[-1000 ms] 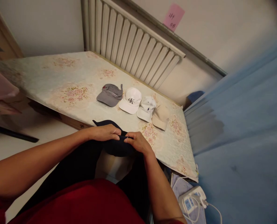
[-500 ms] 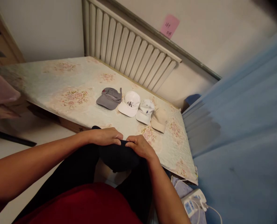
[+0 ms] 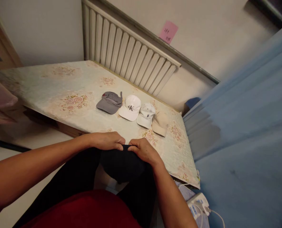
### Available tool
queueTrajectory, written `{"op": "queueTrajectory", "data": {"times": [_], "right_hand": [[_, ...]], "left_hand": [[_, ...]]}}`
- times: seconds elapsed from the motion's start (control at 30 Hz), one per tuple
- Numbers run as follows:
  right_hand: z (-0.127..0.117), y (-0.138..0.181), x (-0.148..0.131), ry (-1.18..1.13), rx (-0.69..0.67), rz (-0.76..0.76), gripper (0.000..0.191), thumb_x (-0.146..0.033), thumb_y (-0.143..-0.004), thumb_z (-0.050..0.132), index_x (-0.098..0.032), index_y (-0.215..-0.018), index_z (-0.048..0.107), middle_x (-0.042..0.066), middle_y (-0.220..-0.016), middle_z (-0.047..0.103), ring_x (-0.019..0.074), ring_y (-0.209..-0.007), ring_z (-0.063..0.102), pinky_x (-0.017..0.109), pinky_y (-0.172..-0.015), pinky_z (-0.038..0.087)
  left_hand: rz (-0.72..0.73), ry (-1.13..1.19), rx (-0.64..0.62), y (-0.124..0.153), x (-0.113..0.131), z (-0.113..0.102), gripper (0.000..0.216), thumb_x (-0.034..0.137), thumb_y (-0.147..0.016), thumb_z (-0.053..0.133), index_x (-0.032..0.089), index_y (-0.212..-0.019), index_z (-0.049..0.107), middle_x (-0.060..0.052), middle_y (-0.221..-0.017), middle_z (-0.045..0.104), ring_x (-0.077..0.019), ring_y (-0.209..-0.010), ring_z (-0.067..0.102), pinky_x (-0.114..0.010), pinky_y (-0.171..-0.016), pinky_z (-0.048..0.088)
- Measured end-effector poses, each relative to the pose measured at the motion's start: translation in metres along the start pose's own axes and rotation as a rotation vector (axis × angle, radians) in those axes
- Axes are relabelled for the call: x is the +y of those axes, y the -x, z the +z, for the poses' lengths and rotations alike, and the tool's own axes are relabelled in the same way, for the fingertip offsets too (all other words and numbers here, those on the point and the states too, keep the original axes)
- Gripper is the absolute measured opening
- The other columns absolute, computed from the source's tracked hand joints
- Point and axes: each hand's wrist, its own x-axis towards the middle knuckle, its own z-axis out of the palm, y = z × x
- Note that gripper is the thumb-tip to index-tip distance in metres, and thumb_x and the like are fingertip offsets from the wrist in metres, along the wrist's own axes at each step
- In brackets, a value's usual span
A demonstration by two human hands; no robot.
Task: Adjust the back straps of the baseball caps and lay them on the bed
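Observation:
Both hands pinch the upper edge of a dark cap (image 3: 121, 164), which hangs over my lap just short of the table's near edge. My left hand (image 3: 108, 140) grips it from the left, thumb on the near side. From the right, my right hand (image 3: 144, 150) holds the same edge, its thumb close to the other one. Beyond them lie a grey cap (image 3: 109, 103), a white cap with black CK letters (image 3: 130, 108), a white cap with a small dark logo (image 3: 146, 115) and a beige cap (image 3: 160, 123), side by side in a row.
The caps lie on a table with a floral cover (image 3: 83, 118). Behind it stands a white radiator (image 3: 128, 52). A blue curtain (image 3: 236, 136) hangs along the right side. A white power strip with cords (image 3: 199, 202) is low at the right. Pink cloth (image 3: 1, 93) hangs at the left.
The camera view has shifted slightly. The dark cap's lower part hangs a little lower in view, while both hands keep their hold on its upper edge. The other caps stay where they were.

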Motion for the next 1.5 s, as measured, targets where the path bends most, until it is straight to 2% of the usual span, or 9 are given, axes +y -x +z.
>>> {"op": "queueTrajectory", "data": {"times": [0.2, 0.33, 0.4, 0.47, 0.7, 0.87, 1.03, 1.27, 1.5], "right_hand": [[-0.014, -0.001, 0.005, 0.14, 0.1, -0.053, 0.012, -0.023, -0.088, 0.06, -0.021, -0.081, 0.069, -0.001, -0.071, 0.066, 0.0139, -0.069, 0.059, 0.024, -0.068, 0.041], [-0.021, 0.004, 0.002, 0.133, 0.562, -0.095, 0.016, -0.018, -0.086, 0.057, -0.02, -0.096, 0.069, 0.007, -0.098, 0.071, 0.0202, -0.095, 0.063, 0.033, -0.09, 0.045], [-0.023, 0.012, -0.004, 0.064, 0.803, -0.092, 0.016, -0.019, -0.087, 0.056, -0.02, -0.096, 0.068, 0.008, -0.1, 0.071, 0.0207, -0.098, 0.063, 0.036, -0.092, 0.046], [-0.023, 0.022, -0.009, -0.067, 0.902, -0.067, 0.013, -0.021, -0.087, 0.056, -0.02, -0.091, 0.068, 0.006, -0.092, 0.071, 0.0192, -0.091, 0.065, 0.034, -0.087, 0.048], [0.031, 0.04, 0.019, -0.711, 0.825, 0.191, 0.012, -0.03, -0.083, 0.063, -0.018, -0.08, 0.066, 0.0, -0.073, 0.071, 0.0128, -0.064, 0.064, 0.028, -0.071, 0.049], [0.088, 0.032, 0.055, -1.122, 0.923, 0.484, 0.031, -0.046, -0.073, 0.072, -0.016, -0.076, 0.064, -0.001, -0.068, 0.067, 0.0109, -0.058, 0.061, 0.024, -0.062, 0.049], [0.109, 0.026, 0.068, -1.493, 0.905, 0.505, 0.044, -0.048, -0.066, 0.08, -0.017, -0.094, 0.065, 0.004, -0.083, 0.073, 0.0158, -0.076, 0.069, 0.03, -0.076, 0.054], [0.113, 0.02, 0.075, -1.614, 0.824, 0.546, 0.037, -0.039, -0.066, 0.081, -0.018, -0.093, 0.068, 0.004, -0.086, 0.076, 0.016, -0.074, 0.07, 0.027, -0.07, 0.055], [0.104, 0.019, 0.053, -1.757, 0.765, 0.281, 0.037, -0.025, -0.066, 0.078, -0.019, -0.102, 0.07, 0.004, -0.105, 0.075, 0.0211, -0.101, 0.07, 0.037, -0.101, 0.05]], "left_hand": [[-0.05, 0.211, -0.03, 0.001, 0.0, -0.006, 0.018, 0.026, -0.078, 0.056, 0.018, -0.063, 0.052, 0.004, -0.058, 0.048, -0.0125, -0.056, 0.042, -0.023, -0.052, 0.031], [-0.237, 0.614, 0.164, -0.003, -0.008, 0.002, 0.018, 0.032, -0.076, 0.063, 0.017, -0.066, 0.058, 0.002, -0.058, 0.056, -0.0123, -0.049, 0.045, -0.022, -0.047, 0.033], [-0.28, 0.889, 0.265, -0.004, -0.011, 0.005, 0.019, 0.035, -0.074, 0.067, 0.016, -0.071, 0.062, -0.001, -0.061, 0.063, -0.0137, -0.05, 0.052, -0.023, -0.05, 0.039], [-0.282, 1.134, 0.346, -0.007, -0.012, 0.007, 0.02, 0.033, -0.072, 0.071, 0.014, -0.075, 0.066, -0.006, -0.068, 0.07, -0.0167, -0.054, 0.06, -0.026, -0.055, 0.047], [-0.273, 1.586, 0.687, -0.023, -0.016, 0.005, 0.011, 0.016, -0.079, 0.067, 0.012, -0.089, 0.069, -0.009, -0.076, 0.075, -0.022, -0.064, 0.07, -0.031, -0.065, 0.057], [-0.328, 1.785, 0.633, -0.033, -0.03, 0.017, 0.018, 0.02, -0.089, 0.059, 0.011, -0.102, 0.067, -0.008, -0.077, 0.076, -0.0225, -0.067, 0.072, -0.034, -0.072, 0.057], [-0.358, 1.818, 0.611, -0.037, -0.037, 0.03, 0.02, 0.023, -0.088, 0.061, 0.012, -0.105, 0.066, -0.009, -0.084, 0.077, -0.0253, -0.073, 0.073, -0.038, -0.077, 0.057], [-0.383, 1.834, 0.537, -0.029, -0.037, 0.035, 0.022, 0.024, -0.092, 0.055, 0.011, -0.106, 0.065, -0.01, -0.087, 0.077, -0.0246, -0.078, 0.073, -0.039, -0.082, 0.056], [-0.34, 1.895, 0.453, -0.027, -0.044, 0.042, 0.017, 0.022, -0.091, 0.055, 0.011, -0.095, 0.067, -0.01, -0.078, 0.076, -0.0241, -0.072, 0.074, -0.039, -0.078, 0.058]]}}
